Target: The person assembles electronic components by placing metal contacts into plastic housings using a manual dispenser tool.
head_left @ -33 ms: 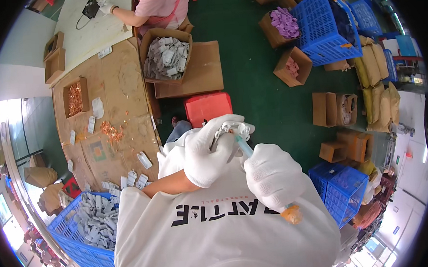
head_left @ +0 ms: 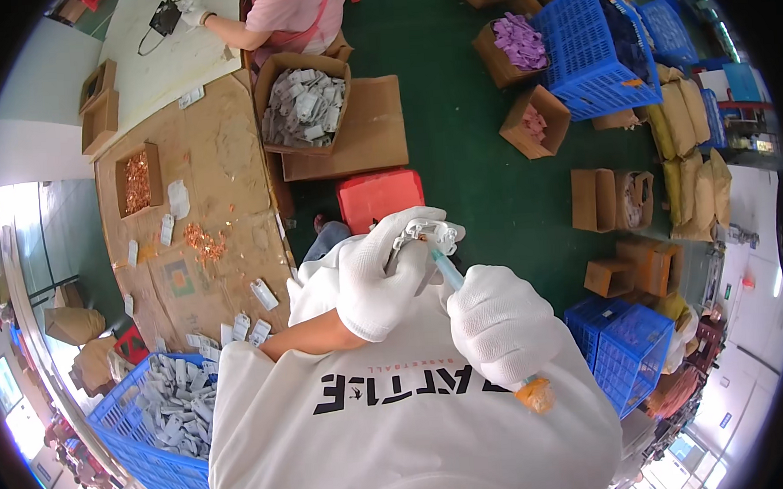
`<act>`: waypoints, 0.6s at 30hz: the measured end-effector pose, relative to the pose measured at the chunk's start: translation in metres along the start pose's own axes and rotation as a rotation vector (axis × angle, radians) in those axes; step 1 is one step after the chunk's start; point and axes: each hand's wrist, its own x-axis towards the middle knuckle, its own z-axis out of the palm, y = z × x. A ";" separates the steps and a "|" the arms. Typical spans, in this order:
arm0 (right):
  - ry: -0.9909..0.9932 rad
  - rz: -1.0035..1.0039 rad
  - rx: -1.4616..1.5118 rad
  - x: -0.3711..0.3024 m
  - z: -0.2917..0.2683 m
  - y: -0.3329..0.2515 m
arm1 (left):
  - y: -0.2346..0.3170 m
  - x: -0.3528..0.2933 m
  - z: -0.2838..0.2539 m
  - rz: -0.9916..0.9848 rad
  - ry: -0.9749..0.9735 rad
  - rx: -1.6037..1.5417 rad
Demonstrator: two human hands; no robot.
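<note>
My gloved left hand [head_left: 382, 276] is closed around a white plastic housing [head_left: 442, 234], held up in front of my chest. A small copper-coloured piece [head_left: 422, 238] shows inside the housing. In my gloved right hand [head_left: 502, 323] is a stick-like tool [head_left: 449, 270] with a pale blue shaft. Its orange, wrapped-looking end [head_left: 535, 395] sticks out below my fist. The tip of the tool meets the housing's near edge; exactly what it touches is hidden.
At left, a cardboard-covered table [head_left: 215, 165] bears loose copper pieces [head_left: 204, 243] and a box of them [head_left: 138, 180]. A blue crate [head_left: 146, 452] of white housings stands below. A red stool [head_left: 380, 199] lies ahead. A co-worker [head_left: 296, 19] sits at the far table.
</note>
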 end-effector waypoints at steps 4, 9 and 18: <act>-0.010 -0.023 -0.069 0.002 0.004 0.008 | -0.005 0.004 0.000 0.069 -0.046 0.043; -0.064 -0.002 -0.084 0.006 0.005 0.011 | 0.001 0.010 0.001 0.118 -0.041 0.167; -0.013 -0.155 -0.466 -0.002 0.020 0.036 | -0.032 0.009 -0.014 0.140 -0.029 0.160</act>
